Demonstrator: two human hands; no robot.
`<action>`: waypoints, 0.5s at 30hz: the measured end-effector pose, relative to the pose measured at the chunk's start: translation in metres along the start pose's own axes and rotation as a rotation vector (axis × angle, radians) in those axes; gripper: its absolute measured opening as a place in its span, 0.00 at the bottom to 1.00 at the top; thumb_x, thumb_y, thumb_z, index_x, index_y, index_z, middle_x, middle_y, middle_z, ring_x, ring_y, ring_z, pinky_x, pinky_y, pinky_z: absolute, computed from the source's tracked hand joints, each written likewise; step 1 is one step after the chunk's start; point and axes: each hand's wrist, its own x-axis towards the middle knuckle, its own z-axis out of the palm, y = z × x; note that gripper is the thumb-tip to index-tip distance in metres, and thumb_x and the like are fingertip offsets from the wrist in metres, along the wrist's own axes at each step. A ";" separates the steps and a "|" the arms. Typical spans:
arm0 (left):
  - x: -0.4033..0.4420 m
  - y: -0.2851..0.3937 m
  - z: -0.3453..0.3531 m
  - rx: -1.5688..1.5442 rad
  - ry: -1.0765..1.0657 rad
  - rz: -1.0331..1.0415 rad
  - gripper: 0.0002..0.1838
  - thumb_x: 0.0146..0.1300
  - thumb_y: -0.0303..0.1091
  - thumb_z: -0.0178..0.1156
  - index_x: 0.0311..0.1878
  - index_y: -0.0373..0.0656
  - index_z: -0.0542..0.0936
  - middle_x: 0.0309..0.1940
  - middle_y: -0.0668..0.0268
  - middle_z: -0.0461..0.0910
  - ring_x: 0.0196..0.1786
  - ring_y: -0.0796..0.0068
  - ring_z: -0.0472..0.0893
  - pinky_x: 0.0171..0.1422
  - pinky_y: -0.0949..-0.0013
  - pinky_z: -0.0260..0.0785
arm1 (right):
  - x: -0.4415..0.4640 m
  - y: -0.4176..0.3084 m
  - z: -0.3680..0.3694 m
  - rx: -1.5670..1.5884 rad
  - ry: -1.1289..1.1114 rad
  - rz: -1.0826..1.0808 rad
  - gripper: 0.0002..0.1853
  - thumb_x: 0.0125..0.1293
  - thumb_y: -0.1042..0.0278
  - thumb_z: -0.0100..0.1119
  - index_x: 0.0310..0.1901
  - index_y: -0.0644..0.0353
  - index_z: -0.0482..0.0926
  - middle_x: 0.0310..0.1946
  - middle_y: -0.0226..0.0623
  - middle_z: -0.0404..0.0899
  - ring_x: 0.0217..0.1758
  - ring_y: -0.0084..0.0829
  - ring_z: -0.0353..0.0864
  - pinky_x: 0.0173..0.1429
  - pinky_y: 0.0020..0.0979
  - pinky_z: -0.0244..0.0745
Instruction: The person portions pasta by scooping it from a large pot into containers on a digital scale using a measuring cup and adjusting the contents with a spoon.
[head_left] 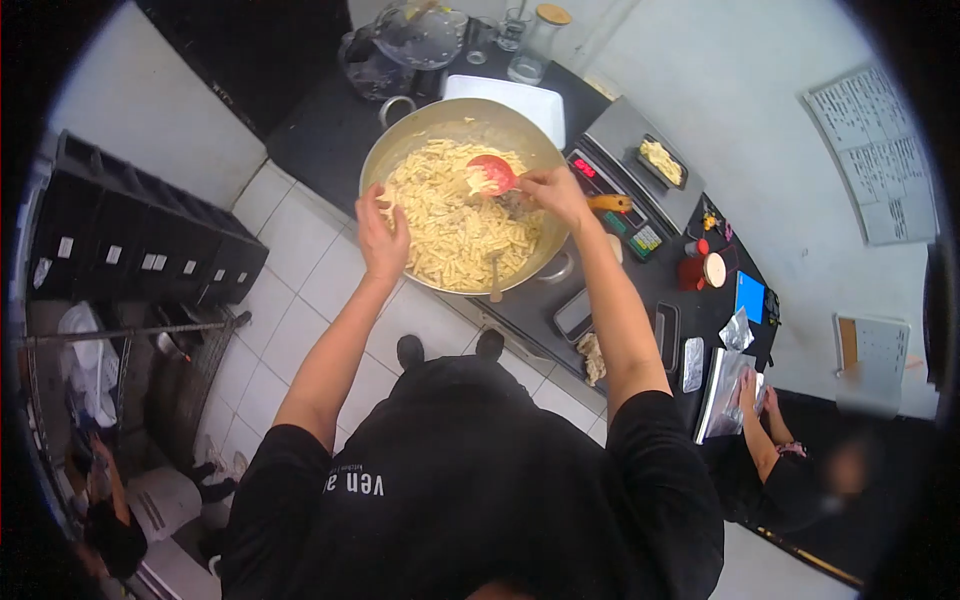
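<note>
A big round metal pot [375, 158] full of pale short pasta [440, 225] stands at the counter's edge. My left hand [383, 235] is at the pot's near left rim, its fingers bent over the edge and the thumb apart. Over the pasta, my right hand [552, 192] grips a red spoon [493, 173] with some pasta in its bowl. A fork-like utensil [496, 280] leans inside the pot at the near side. To the right, a black tray of pasta [661, 162] rests on a digital scale [625, 225] with lit red digits.
Behind the pot lie a white tray [520, 98], plastic bags [418, 35] and a glass jar [538, 45]. Empty containers [575, 315], a red jar [692, 272] and foil [717, 395] lie rightward. A co-worker's hands [752, 395] touch the foil; another person [110, 520] is lower left.
</note>
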 end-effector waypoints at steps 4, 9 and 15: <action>-0.001 -0.001 0.001 0.022 -0.005 0.030 0.27 0.59 0.22 0.59 0.62 0.37 0.67 0.51 0.55 0.72 0.45 0.62 0.77 0.49 0.61 0.71 | -0.025 -0.011 0.001 -0.222 0.081 -0.140 0.16 0.59 0.54 0.65 0.41 0.56 0.87 0.31 0.46 0.85 0.34 0.43 0.86 0.43 0.38 0.78; -0.001 0.002 0.002 0.008 -0.031 0.021 0.27 0.60 0.21 0.58 0.63 0.37 0.66 0.52 0.56 0.71 0.45 0.64 0.77 0.47 0.64 0.73 | -0.050 -0.020 -0.012 -0.206 0.188 -0.070 0.14 0.60 0.58 0.63 0.41 0.59 0.87 0.29 0.46 0.85 0.32 0.38 0.85 0.42 0.35 0.77; -0.002 -0.003 -0.001 0.052 -0.003 0.019 0.27 0.61 0.21 0.57 0.64 0.36 0.65 0.53 0.56 0.71 0.46 0.65 0.77 0.47 0.65 0.74 | -0.069 -0.007 -0.034 0.204 0.097 -0.044 0.13 0.62 0.64 0.62 0.40 0.65 0.86 0.26 0.33 0.85 0.31 0.21 0.81 0.38 0.27 0.74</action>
